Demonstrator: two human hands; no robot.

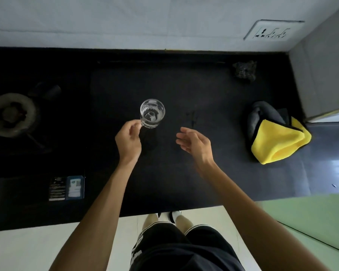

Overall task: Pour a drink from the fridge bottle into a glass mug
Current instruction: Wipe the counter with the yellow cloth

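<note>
A clear glass mug (152, 113) stands upright on the black countertop (184, 173), near its middle. My left hand (128, 141) reaches in from the lower left, and its fingers pinch the mug's handle. My right hand (194, 143) hovers to the right of the mug with its fingers spread and nothing in it. No bottle is in view. I cannot tell whether the mug holds any liquid.
A yellow and grey cloth (276, 137) lies at the right of the counter. A dark scrubber (244, 71) sits at the back right. A gas stove burner (10, 114) is at the far left. A wall socket (272, 32) is on the tiled wall. A grey appliance side (325, 75) stands at the right edge.
</note>
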